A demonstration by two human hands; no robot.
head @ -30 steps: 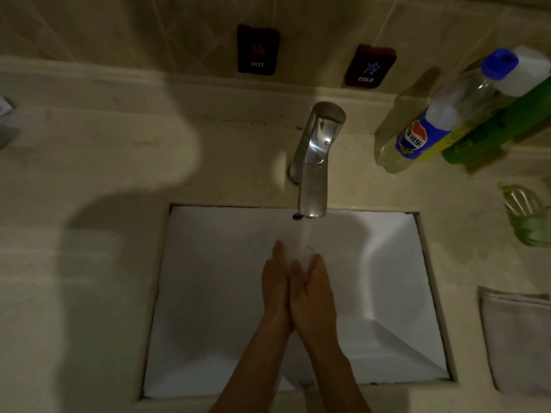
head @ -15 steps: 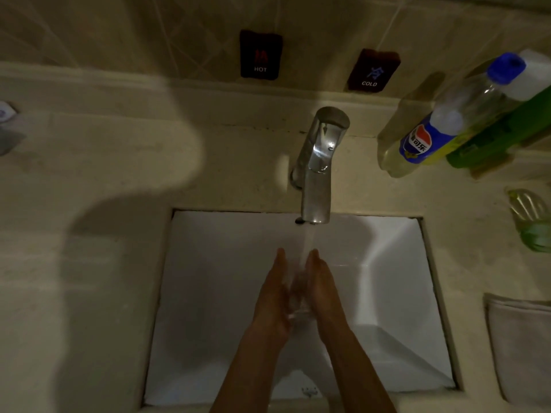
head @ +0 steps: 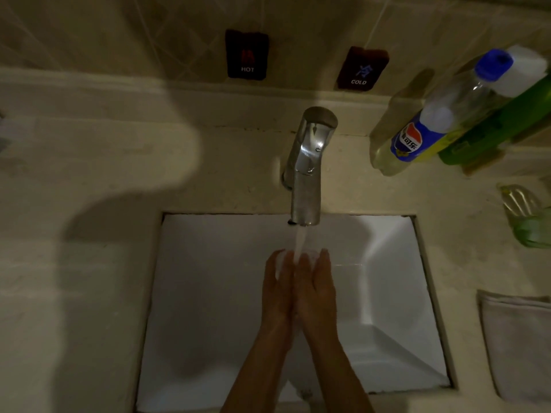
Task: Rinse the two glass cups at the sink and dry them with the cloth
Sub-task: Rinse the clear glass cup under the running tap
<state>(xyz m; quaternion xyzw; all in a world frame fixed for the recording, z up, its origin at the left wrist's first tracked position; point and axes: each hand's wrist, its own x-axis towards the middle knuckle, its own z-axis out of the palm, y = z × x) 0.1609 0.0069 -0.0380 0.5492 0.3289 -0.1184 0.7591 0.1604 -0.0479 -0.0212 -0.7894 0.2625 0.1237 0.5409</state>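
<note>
Water runs from the chrome tap [head: 308, 174] into the white sink [head: 208, 293]. My left hand [head: 277, 290] and my right hand [head: 316, 290] are held close together under the stream, cupped around a clear glass cup [head: 310, 252]. Only a faint rim of it shows at my fingertips; the rest is hidden between my palms. A second, greenish ribbed glass cup [head: 524, 216] sits on the counter at the right. The beige cloth [head: 515, 347] lies folded on the counter in front of it, by the sink's right edge.
A clear bottle with a blue cap [head: 441, 114] and a green bottle [head: 501, 123] lean against the back ledge at the right. HOT [head: 247, 55] and COLD [head: 361, 68] labels hang on the tiled wall. The beige counter [head: 74, 278] spreads left of the sink.
My hands, slightly apart half a second ago with the cup showing between them, have closed together again under the stream. The view has shifted down a little.
</note>
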